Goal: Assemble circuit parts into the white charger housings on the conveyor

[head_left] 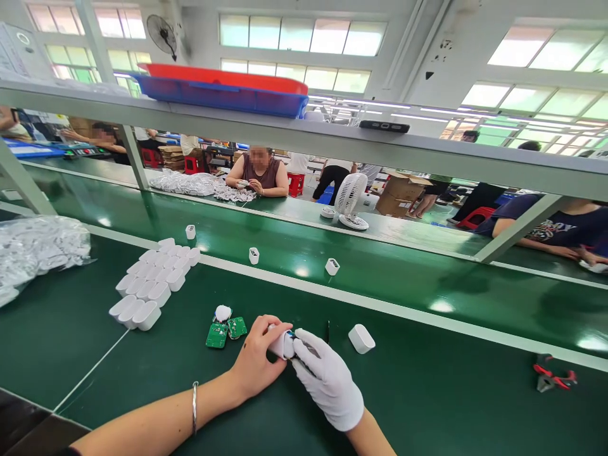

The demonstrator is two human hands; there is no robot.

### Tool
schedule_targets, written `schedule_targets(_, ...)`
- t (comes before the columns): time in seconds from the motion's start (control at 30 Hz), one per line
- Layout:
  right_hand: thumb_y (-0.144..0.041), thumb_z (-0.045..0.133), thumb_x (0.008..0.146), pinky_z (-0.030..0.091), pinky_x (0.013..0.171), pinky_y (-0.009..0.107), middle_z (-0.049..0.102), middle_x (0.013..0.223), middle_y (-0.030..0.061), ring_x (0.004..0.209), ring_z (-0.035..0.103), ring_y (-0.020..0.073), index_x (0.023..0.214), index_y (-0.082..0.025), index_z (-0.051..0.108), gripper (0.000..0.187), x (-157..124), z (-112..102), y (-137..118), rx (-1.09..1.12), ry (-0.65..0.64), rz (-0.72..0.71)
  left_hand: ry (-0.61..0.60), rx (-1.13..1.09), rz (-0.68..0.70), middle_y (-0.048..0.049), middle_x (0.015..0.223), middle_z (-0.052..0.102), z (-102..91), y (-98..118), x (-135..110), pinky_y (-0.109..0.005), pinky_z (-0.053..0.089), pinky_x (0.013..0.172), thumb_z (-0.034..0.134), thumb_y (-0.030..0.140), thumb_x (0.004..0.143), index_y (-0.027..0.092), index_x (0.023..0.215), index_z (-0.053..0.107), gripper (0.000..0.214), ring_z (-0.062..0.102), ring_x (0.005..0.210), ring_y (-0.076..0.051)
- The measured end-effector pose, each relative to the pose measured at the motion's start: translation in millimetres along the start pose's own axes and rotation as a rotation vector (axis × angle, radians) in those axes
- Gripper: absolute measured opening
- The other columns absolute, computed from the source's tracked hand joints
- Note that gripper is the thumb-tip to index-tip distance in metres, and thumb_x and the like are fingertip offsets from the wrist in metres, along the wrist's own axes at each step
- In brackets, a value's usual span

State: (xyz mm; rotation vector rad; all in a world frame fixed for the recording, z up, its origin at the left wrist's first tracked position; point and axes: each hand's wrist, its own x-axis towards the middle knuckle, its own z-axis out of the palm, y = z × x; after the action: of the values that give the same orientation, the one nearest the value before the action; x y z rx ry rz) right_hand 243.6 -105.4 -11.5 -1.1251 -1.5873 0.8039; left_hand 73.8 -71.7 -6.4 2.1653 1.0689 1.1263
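My left hand [256, 361], bare with a bracelet on the wrist, is closed around a small white plastic casing [281, 345] above the green mat. My right hand [325, 377], in a white glove, pinches at the right end of the same casing. Two green circuit boards [225, 331] and a small white cap [222, 312] lie just left of my hands. Another white casing [361, 338] lies to the right, next to a thin dark tool [327, 330].
A stack of white casings [152, 282] sits at the left, with a heap of bagged parts [38, 253] beyond. Three single casings ride the green conveyor [403, 278]. Red pliers [553, 375] lie far right. A fan [349, 202] and seated people are across the belt.
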Motion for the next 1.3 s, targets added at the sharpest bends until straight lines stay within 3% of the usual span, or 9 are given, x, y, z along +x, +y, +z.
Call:
schedule_targets(0.1, -0.023, 0.058, 0.080, 0.055, 0.086, 0.027, 0.065, 0.112, 0.0045, 0.097, 0.065, 0.0167, 0.116, -0.027, 0.060, 0.035, 1, 2, -2, 0.043, -0.020, 0.026, -0.009, 0.008, 0.030, -0.0057, 0.110, 0.054, -0.6, -1, 0, -0.036, 0.048, 0.087, 0.053, 0.001, 0.059, 0.025, 0.114, 0.057, 0.059, 0.053, 0.100, -0.022)
schedule_targets(0.33, -0.018, 0.059, 0.076, 0.055, 0.087, 0.034, 0.066, 0.111, 0.0045, 0.097, 0.064, 0.0209, 0.102, -0.030, 0.068, 0.030, 7, 1, -18, -0.256, 0.054, -0.208, -0.021, -0.082, 0.012, -0.0058, 0.106, 0.055, 0.0, -3, 2, -0.036, 0.047, 0.088, 0.054, 0.002, 0.060, 0.024, 0.111, 0.059, 0.056, 0.055, 0.096, -0.021)
schedule_targets(0.47, -0.016, 0.056, 0.076, 0.058, 0.079, 0.030, 0.068, 0.102, 0.0047, 0.087, 0.067, 0.0190, 0.104, -0.026, 0.067, 0.031, 8, -7, -37, -0.378, 0.068, -0.293, 0.019, -0.100, -0.012, -0.0055, 0.105, 0.054, 0.3, -1, 2, -0.038, 0.047, 0.088, 0.054, 0.002, 0.060, 0.025, 0.114, 0.057, 0.059, 0.055, 0.095, -0.021)
schedule_targets(0.6, -0.012, 0.056, 0.075, 0.057, 0.080, 0.027, 0.068, 0.101, 0.0060, 0.086, 0.067, 0.0186, 0.102, -0.023, 0.067, 0.031, 9, -10, -43, -0.380, 0.072, -0.366, 0.037, -0.120, 0.052, -0.0058, 0.107, 0.053, -0.6, 1, 1, -0.038, 0.046, 0.086, 0.053, 0.001, 0.059, 0.025, 0.115, 0.055, 0.061, 0.054, 0.096, -0.021)
schedule_targets(0.7, -0.011, 0.055, 0.075, 0.056, 0.082, 0.026, 0.068, 0.102, 0.0062, 0.088, 0.066, 0.0178, 0.104, -0.022, 0.066, 0.033, 7, -7, -39, -0.317, 0.021, -0.321, 0.043, -0.113, 0.085, -0.0063, 0.108, 0.053, -0.9, 2, 0, -0.038, 0.046, 0.086, 0.053, 0.001, 0.058, 0.024, 0.113, 0.056, 0.060, 0.054, 0.097, -0.022)
schedule_targets(0.97, -0.012, 0.058, 0.074, 0.055, 0.086, 0.026, 0.067, 0.105, 0.0050, 0.091, 0.066, 0.0167, 0.110, -0.023, 0.061, 0.038, 4, -5, -40, -0.017, -0.022, -0.007, 0.054, -0.070, 0.117, -0.0065, 0.106, 0.054, -1.8, 4, -1, -0.038, 0.047, 0.084, 0.053, 0.003, 0.058, 0.024, 0.115, 0.055, 0.060, 0.054, 0.096, -0.022)
schedule_targets(1.2, -0.010, 0.059, 0.071, 0.055, 0.087, 0.027, 0.068, 0.104, 0.0047, 0.089, 0.066, 0.0172, 0.106, -0.023, 0.065, 0.037, 6, -4, -41, -0.057, 0.003, -0.028, 0.063, -0.065, 0.129, -0.0068, 0.105, 0.054, -2.1, 2, -1, -0.038, 0.048, 0.083, 0.053, 0.004, 0.058, 0.023, 0.114, 0.055, 0.059, 0.054, 0.095, -0.022)
schedule_targets(1.3, -0.010, 0.059, 0.072, 0.056, 0.082, 0.026, 0.069, 0.101, 0.0043, 0.087, 0.067, 0.0173, 0.102, -0.024, 0.067, 0.035, 6, -6, -45, -0.145, 0.015, -0.105, 0.076, -0.064, 0.138, -0.0070, 0.105, 0.054, -2.0, 2, -1, -0.037, 0.048, 0.082, 0.053, 0.004, 0.059, 0.023, 0.114, 0.055, 0.059, 0.054, 0.095, -0.022)
